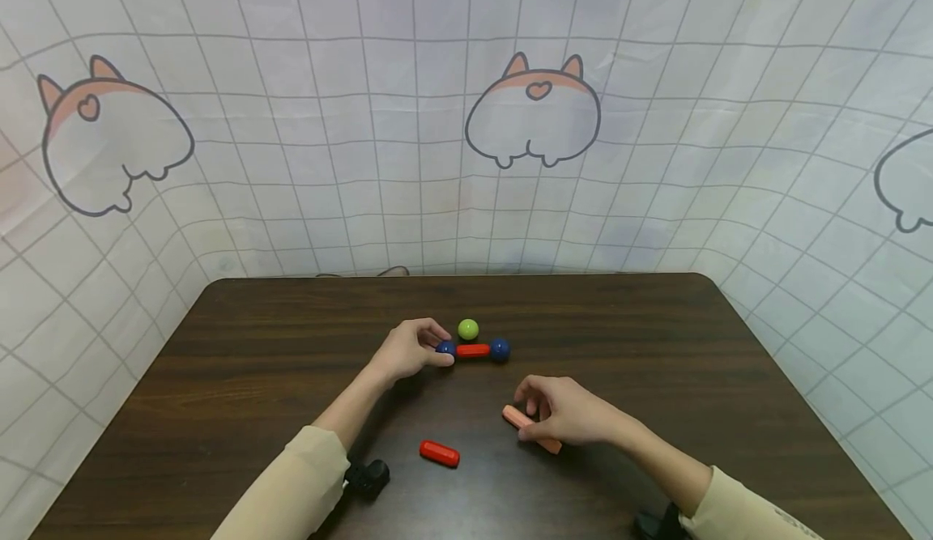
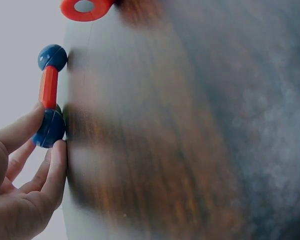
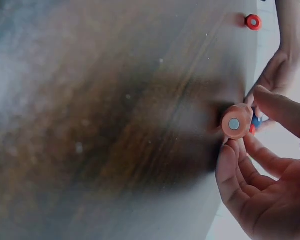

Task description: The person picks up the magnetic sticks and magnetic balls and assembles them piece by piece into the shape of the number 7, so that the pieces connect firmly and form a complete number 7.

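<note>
My left hand [image 1: 410, 351] pinches a blue ball [image 1: 446, 349] between thumb and fingers. That ball sits on the left end of a red magnetic rod [image 1: 473, 350], and a second blue ball [image 1: 500, 350] caps the right end. Just behind this piece lies a green ball [image 1: 468, 329]. Nearer and to the right, my right hand [image 1: 572, 410] holds a peach-coloured magnetic rod [image 1: 519, 417] by thumb and fingertips, low at the tabletop. In the right wrist view the end of the peach rod [image 3: 234, 124] shows a round silvery disc.
Another red rod [image 1: 440, 453] lies loose on the dark wooden table [image 1: 291, 313], between the two forearms. A black wrist device [image 1: 368, 478] sits by the left sleeve. Behind the table hangs a white gridded cloth [image 1: 364, 200] with cartoon drawings.
</note>
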A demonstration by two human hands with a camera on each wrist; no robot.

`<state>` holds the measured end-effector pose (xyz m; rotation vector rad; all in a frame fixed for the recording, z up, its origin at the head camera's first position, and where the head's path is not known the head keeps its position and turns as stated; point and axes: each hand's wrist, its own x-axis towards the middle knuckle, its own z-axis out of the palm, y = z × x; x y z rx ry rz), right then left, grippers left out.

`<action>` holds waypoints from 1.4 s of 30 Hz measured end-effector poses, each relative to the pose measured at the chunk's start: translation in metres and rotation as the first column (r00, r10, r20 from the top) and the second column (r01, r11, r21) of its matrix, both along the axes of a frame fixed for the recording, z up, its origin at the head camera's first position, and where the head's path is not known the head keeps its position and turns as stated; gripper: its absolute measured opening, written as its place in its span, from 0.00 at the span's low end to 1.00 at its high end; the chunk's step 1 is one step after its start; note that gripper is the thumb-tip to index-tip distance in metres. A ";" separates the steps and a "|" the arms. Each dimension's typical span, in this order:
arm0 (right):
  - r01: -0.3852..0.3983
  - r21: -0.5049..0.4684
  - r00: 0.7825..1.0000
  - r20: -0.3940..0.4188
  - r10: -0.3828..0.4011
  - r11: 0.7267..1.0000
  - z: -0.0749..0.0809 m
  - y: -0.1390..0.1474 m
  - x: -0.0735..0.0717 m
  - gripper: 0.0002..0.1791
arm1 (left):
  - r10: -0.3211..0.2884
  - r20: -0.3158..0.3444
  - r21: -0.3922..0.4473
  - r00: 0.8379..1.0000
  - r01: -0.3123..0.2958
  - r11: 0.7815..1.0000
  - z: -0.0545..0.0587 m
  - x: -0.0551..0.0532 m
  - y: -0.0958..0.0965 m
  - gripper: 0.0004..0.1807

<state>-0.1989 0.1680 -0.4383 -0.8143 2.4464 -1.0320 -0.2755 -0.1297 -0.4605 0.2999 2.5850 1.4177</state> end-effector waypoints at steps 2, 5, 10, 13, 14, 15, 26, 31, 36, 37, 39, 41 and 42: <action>-0.003 -0.002 1.000 0.003 0.003 1.000 0.000 0.000 0.000 0.21 | 0.000 0.000 0.002 1.000 0.000 1.000 0.000 0.000 0.000 0.15; -0.004 0.004 1.000 -0.002 0.004 1.000 -0.001 0.001 0.000 0.21 | 0.002 -0.001 0.001 1.000 -0.002 1.000 0.001 0.000 0.001 0.15; -0.008 0.006 1.000 0.016 0.008 1.000 -0.001 0.001 0.001 0.19 | 0.003 0.000 -0.001 1.000 -0.003 1.000 0.001 0.000 0.001 0.15; -0.010 0.009 0.999 0.033 0.010 1.000 -0.002 0.000 0.000 0.17 | 0.006 0.000 0.001 1.000 -0.006 1.000 0.001 0.000 0.002 0.15; -0.012 0.010 0.999 0.039 0.011 1.000 -0.002 0.000 0.001 0.16 | 0.007 0.000 -0.001 1.000 -0.007 1.000 0.001 0.000 0.002 0.15; -0.012 0.014 0.999 0.044 0.011 1.000 -0.002 0.000 0.001 0.16 | 0.008 0.001 -0.001 1.000 -0.008 1.000 0.001 0.000 0.002 0.15; -0.025 0.015 0.998 0.055 0.025 1.000 0.000 -0.006 0.000 0.12 | 0.013 0.005 -0.004 1.000 -0.013 1.000 0.001 0.001 0.001 0.15; 0.012 -0.003 0.997 0.074 -0.012 1.000 -0.003 -0.006 -0.002 0.13 | 0.014 0.006 -0.006 1.000 -0.014 1.000 0.002 0.002 0.001 0.15; 0.053 -0.025 0.995 0.082 -0.051 0.998 -0.002 -0.006 -0.004 0.14 | 0.012 0.010 0.000 1.000 -0.012 1.000 0.003 0.003 0.001 0.15; 0.061 -0.034 0.995 0.086 -0.058 0.998 -0.002 -0.006 -0.005 0.14 | 0.012 0.011 0.000 1.000 -0.012 1.000 0.003 0.003 0.001 0.15; 0.078 -0.050 0.993 0.097 -0.073 0.996 -0.003 -0.005 -0.006 0.14 | 0.013 0.012 0.001 1.000 -0.013 1.000 0.003 0.003 0.001 0.15; 0.095 -0.062 0.990 0.111 -0.088 0.994 -0.003 -0.005 -0.008 0.14 | 0.014 0.011 0.000 1.000 -0.014 1.000 0.003 0.003 0.002 0.15; 0.103 -0.069 0.988 0.122 -0.094 0.992 -0.004 -0.005 -0.009 0.14 | 0.015 0.011 0.000 1.000 -0.015 1.000 0.003 0.003 0.002 0.15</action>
